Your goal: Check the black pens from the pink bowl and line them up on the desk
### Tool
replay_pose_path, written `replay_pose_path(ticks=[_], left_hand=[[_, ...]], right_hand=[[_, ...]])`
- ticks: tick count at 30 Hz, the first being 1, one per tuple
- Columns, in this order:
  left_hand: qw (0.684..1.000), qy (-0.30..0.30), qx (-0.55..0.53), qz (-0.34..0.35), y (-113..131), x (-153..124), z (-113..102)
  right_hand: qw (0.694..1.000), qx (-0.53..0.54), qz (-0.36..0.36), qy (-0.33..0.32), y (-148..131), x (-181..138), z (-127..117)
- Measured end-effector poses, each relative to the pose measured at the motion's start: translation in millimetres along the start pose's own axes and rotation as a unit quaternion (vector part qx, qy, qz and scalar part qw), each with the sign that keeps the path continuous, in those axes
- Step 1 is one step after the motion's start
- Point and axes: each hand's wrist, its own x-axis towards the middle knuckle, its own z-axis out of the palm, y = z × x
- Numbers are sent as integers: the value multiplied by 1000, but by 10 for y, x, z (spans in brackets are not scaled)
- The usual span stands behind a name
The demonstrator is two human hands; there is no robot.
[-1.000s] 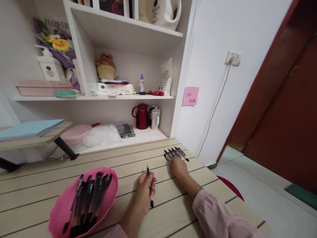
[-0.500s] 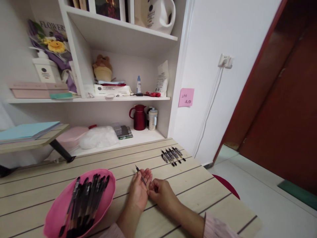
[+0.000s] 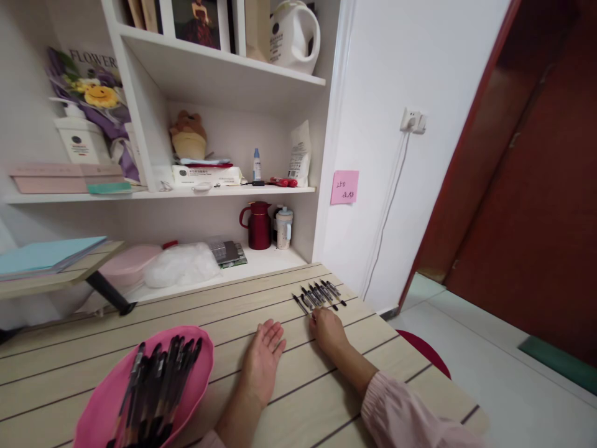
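Note:
My right hand (image 3: 325,330) is closed on the lower end of a thin black pen (image 3: 300,303), which lies at the left end of a row of pens at the far right of the table. Several dark pens (image 3: 321,295) are side by side in that row, close to my knuckles. My left hand (image 3: 265,358) rests palm up over the middle of the table, fingers spread and nothing in it. To its left, a pink dish (image 3: 203,386) holds a pile of black pens (image 3: 161,379).
A wood-slat table (image 3: 242,323) runs up to white shelves (image 3: 224,193). On the lowest shelf stand a red jug (image 3: 259,227) and a pale cup (image 3: 284,229). A small raised stand (image 3: 105,255) carries blue paper (image 3: 51,252) at left. A red stool (image 3: 424,351) shows beyond the right edge.
My right hand has carried the pen from my left palm up and right to the row. My left hand is now bare and stays nearly in place. The view has shifted slightly.

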Motion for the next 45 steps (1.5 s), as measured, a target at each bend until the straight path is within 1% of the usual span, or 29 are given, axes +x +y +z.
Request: replay_pose_path(ticks=[8, 15, 29, 34, 38, 41, 43, 45], left_hand=[[1000, -1, 2, -1, 1, -9, 3], [1000, -9, 3, 0, -6, -13, 6], [1000, -13, 3, -1, -21, 17, -25], [1000, -13, 10, -4, -7, 1, -9], [1000, -14, 10, -5, 11, -27, -6], [999, -24, 30, 18, 8, -73, 21], [991, -26, 110, 66, 24, -115, 67], [969, -13, 218, 116, 105, -159, 121]], right_hand=[[999, -22, 24, 9, 18, 90, 65], [999, -20, 28, 11, 18, 106, 79], [999, -2, 47, 17, -3, 143, 54], [999, -2, 45, 18, -21, 115, 2], [1000, -3, 28, 10, -52, 6, -81], [1000, 1, -12, -12, -153, -192, -120], [999, 7, -44, -30, -272, -371, -118], [995, 21, -79, -51, -415, -558, -98]])
